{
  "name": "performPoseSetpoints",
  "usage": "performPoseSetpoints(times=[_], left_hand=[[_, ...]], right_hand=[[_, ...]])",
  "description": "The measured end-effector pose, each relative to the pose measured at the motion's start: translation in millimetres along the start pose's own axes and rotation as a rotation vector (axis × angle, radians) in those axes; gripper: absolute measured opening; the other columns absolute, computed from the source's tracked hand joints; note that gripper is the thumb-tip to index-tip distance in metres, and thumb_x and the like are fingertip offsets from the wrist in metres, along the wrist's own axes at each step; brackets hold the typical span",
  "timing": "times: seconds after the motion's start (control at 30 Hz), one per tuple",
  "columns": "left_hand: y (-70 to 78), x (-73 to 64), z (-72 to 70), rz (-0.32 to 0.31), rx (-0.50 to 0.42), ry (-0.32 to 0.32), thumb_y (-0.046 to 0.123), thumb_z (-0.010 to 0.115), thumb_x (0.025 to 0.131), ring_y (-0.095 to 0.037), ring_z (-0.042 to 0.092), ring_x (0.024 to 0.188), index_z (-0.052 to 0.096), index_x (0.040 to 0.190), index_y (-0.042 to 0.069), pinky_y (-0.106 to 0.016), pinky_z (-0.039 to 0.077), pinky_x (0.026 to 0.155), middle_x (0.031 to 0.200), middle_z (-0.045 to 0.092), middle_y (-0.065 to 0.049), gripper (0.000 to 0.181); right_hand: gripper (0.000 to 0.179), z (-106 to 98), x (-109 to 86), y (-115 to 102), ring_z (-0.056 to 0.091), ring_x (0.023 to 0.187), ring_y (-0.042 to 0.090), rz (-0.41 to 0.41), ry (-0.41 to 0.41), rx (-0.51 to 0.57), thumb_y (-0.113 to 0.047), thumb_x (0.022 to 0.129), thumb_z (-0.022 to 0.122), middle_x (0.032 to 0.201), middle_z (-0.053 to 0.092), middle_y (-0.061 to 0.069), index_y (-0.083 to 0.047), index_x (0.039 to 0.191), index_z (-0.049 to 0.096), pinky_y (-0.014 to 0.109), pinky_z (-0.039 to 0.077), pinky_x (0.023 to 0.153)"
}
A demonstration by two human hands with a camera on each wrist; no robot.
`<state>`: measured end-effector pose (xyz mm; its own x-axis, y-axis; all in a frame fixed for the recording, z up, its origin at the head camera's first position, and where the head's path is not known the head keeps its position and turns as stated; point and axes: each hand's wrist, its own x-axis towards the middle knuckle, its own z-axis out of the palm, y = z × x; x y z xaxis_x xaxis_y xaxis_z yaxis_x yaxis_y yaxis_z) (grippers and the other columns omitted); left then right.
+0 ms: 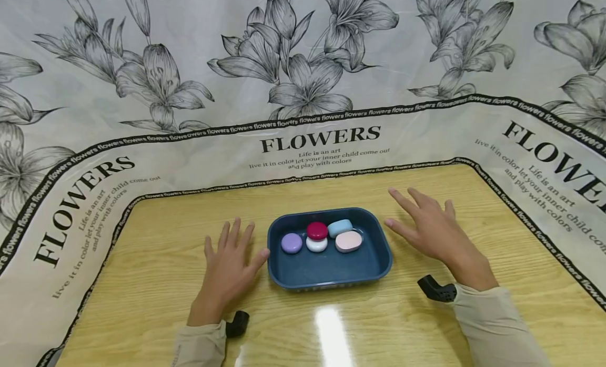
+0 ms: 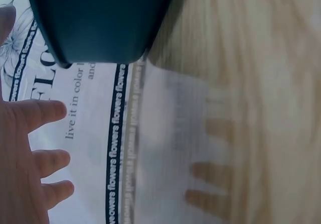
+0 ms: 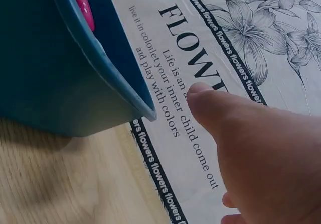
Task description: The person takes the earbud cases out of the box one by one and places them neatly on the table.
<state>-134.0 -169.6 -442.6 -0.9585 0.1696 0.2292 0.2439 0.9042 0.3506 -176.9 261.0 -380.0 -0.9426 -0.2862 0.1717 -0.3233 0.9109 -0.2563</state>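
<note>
A dark blue rectangular tub [image 1: 303, 275] stands on the wooden table between the two hands. Inside it are several small rounded cases: a purple one [image 1: 291, 243], a crimson one [image 1: 316, 231] overlapping a white one [image 1: 316, 244], a light blue one [image 1: 339, 228] and a pale pink one [image 1: 348, 242]. My left hand [image 1: 229, 269] is spread at the tub's left side, thumb tip right at the rim. On the right, my right hand [image 1: 433, 227] hovers with fingers spread, beside the tub's right rim. Neither hand holds anything.
The wooden table [image 1: 156, 262] is bordered by a white floral cloth [image 1: 189, 162] with black lettering at the back and sides. Each wrist carries a small black device, one by the left sleeve [image 1: 201, 346] and one by the right sleeve [image 1: 497, 319].
</note>
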Motion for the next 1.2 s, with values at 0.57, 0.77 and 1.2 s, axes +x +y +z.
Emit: performPoseSetpoints(times=[0.57, 0.77, 1.2], left_hand=[[19.2, -1.3, 9.8, -0.028, -0.106, -0.025, 0.071, 0.038, 0.096, -0.034, 0.026, 0.148, 0.038, 0.157, 0.021, -0.060, 0.026, 0.114, 0.161, 0.030, -0.011, 0.079], [22.8, -0.9, 11.9, -0.016, -0.125, -0.013, 0.069, 0.042, 0.096, -0.034, 0.030, 0.146, 0.037, 0.157, 0.018, -0.061, 0.030, 0.112, 0.160, 0.032, -0.011, 0.079], [26.4, -1.0, 12.4, 0.043, -0.144, 0.017, 0.064, 0.044, 0.099, -0.027, 0.045, 0.137, 0.035, 0.158, 0.023, -0.053, 0.042, 0.106, 0.151, 0.046, -0.006, 0.072]], right_hand=[[0.064, 8, 2.8, -15, 0.043, 0.133, 0.045, -0.106, -0.006, 0.179, -0.045, 0.103, 0.053, 0.147, 0.045, 0.023, -0.023, 0.160, 0.031, 0.068, 0.036, 0.103], [0.064, 7, 3.8, -24, 0.040, 0.137, 0.044, -0.109, -0.046, 0.246, -0.045, 0.103, 0.052, 0.150, 0.042, 0.023, -0.022, 0.160, 0.031, 0.067, 0.035, 0.104], [0.058, 14, 4.3, -34, 0.044, 0.135, 0.040, -0.139, -0.028, 0.313, -0.038, 0.104, 0.055, 0.147, 0.048, 0.018, -0.019, 0.156, 0.039, 0.064, 0.036, 0.105]])
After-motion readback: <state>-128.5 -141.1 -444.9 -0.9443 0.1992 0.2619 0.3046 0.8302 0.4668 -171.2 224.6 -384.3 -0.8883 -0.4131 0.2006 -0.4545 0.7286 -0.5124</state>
